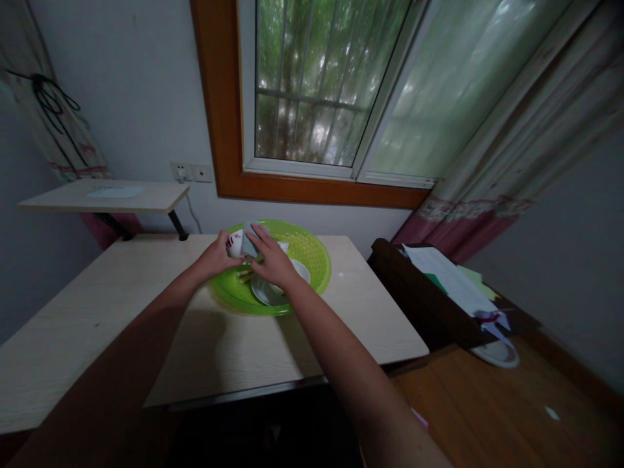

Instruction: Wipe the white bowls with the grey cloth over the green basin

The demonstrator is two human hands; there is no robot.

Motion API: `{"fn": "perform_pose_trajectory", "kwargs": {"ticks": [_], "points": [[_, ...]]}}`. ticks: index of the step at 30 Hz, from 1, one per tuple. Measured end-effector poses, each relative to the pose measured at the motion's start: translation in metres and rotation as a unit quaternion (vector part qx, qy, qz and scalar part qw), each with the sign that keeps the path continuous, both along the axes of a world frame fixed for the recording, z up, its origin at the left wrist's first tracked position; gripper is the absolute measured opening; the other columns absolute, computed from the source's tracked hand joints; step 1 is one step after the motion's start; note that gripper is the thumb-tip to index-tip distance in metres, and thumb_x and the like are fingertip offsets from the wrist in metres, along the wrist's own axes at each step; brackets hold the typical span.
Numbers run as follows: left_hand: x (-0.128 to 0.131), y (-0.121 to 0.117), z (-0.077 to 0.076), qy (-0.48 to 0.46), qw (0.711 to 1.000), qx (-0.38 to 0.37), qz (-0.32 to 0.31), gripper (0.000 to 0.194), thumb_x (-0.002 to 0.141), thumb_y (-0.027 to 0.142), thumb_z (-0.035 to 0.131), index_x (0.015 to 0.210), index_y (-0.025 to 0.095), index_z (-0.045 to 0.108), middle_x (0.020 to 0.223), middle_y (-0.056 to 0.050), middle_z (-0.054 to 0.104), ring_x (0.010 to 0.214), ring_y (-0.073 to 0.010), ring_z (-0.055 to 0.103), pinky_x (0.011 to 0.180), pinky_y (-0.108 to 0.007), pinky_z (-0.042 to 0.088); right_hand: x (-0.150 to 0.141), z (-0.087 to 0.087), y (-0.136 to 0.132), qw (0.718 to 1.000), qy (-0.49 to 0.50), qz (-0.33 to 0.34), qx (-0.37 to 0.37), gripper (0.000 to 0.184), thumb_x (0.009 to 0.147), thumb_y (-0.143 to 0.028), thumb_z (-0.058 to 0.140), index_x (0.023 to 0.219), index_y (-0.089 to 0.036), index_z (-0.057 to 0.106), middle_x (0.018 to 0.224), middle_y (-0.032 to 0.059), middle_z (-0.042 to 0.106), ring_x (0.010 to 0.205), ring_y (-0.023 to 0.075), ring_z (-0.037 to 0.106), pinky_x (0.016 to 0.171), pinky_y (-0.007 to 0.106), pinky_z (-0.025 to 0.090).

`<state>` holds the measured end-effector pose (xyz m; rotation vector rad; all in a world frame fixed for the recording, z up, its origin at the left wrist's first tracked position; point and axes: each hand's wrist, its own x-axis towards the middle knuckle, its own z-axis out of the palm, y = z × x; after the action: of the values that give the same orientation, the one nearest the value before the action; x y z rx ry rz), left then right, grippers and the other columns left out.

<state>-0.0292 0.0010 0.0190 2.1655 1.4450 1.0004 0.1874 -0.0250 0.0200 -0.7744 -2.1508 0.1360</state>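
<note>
My left hand [218,254] is closed on the side of a white bowl [234,243] with a red pattern, held tilted over the left part of a green plastic basket [319,260]. Pressed against the bowl is a grey cloth [250,239], with the fingers of my right hand [273,258] over it. Under my right hand, other white bowls [266,294] lie in the basket, partly covered by my wrist. Light wooden sticks, which look like chopsticks [244,275], show between my hands.
The basket stands on a pale wooden table [205,364]. A small raised shelf [160,195] with a paper sheet is at the left. Behind are a wall and a window [312,97]. On the right, a dark brown piece of furniture [404,292] carries papers [439,273].
</note>
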Motion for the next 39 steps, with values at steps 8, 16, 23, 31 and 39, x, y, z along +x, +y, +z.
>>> {"fn": "perform_pose_trajectory", "kwargs": {"ticks": [8,16,23,31,39], "points": [[-0.009,0.011,-0.01,-0.045,0.999,-0.001,0.021,0.066,0.066,0.057,0.075,0.111,0.021,0.043,0.105,-0.007,0.06,0.094,-0.0235,0.063,0.084,-0.037,0.052,0.009,-0.006,0.008,0.986,0.078,-0.08,-0.124,0.088,0.079,-0.019,0.071,0.158,-0.018,0.033,0.16,0.0146,0.042,0.15,0.0285,0.039,0.125,0.047,0.031],[-0.014,0.016,-0.014,-0.084,0.996,-0.01,0.01,0.066,0.066,0.056,0.077,0.111,0.021,0.043,0.105,-0.006,0.059,0.095,-0.0233,0.063,0.084,-0.038,0.053,0.008,-0.01,0.007,0.97,0.125,-0.092,-0.189,0.074,0.077,-0.036,0.083,0.14,-0.016,0.049,0.138,0.0138,0.062,0.125,0.0287,0.06,0.109,0.044,0.047],[-0.012,0.016,-0.013,-0.137,0.99,-0.015,-0.025,0.071,0.065,0.055,0.078,0.114,0.022,0.04,0.109,-0.007,0.059,0.099,-0.024,0.064,0.086,-0.04,0.055,0.007,-0.011,0.012,0.966,0.171,-0.096,-0.169,0.069,0.073,-0.041,0.086,0.131,-0.018,0.055,0.129,0.0108,0.064,0.118,0.0272,0.061,0.106,0.043,0.047],[-0.004,0.01,-0.01,-0.145,0.988,-0.021,-0.038,0.079,0.064,0.054,0.082,0.123,0.022,0.04,0.123,-0.011,0.059,0.113,-0.0257,0.064,0.091,-0.039,0.056,0.008,-0.01,0.014,0.972,0.151,-0.126,-0.129,0.08,0.068,-0.032,0.089,0.138,-0.019,0.052,0.134,0.0117,0.06,0.124,0.028,0.056,0.112,0.044,0.043],[-0.001,0.002,-0.002,-0.068,0.997,-0.025,-0.009,0.075,0.064,0.06,0.078,0.118,0.021,0.044,0.118,-0.011,0.061,0.107,-0.0267,0.065,0.088,-0.039,0.055,0.01,-0.008,0.012,0.978,0.118,-0.125,-0.118,0.076,0.077,-0.027,0.081,0.146,-0.019,0.05,0.141,0.0142,0.057,0.131,0.0281,0.053,0.116,0.045,0.04]]}}
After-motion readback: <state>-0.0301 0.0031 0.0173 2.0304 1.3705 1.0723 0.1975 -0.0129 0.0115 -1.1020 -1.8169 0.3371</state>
